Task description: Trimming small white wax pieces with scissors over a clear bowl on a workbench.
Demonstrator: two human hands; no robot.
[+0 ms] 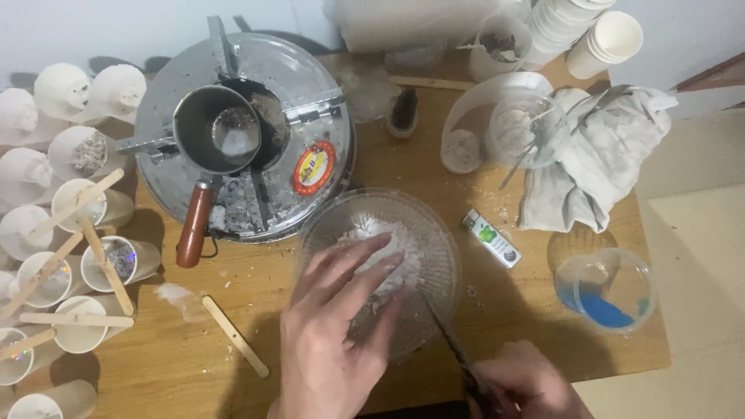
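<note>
The left hand (334,326) lies spread, fingers flat on the white lump (384,252) inside the clear glass bowl (434,233) on the wooden counter (272,310); the right hand (524,384) is clenched round a dark knife (450,341) whose blade reaches into the bowl; cutting well means keeping those fingers clear of the edge and the bowl steady; right of the bowl lies a small white-and-green lighter (491,238); farther off, the round metal stove (248,132) bears a red-and-yellow oval label (313,167).
</note>
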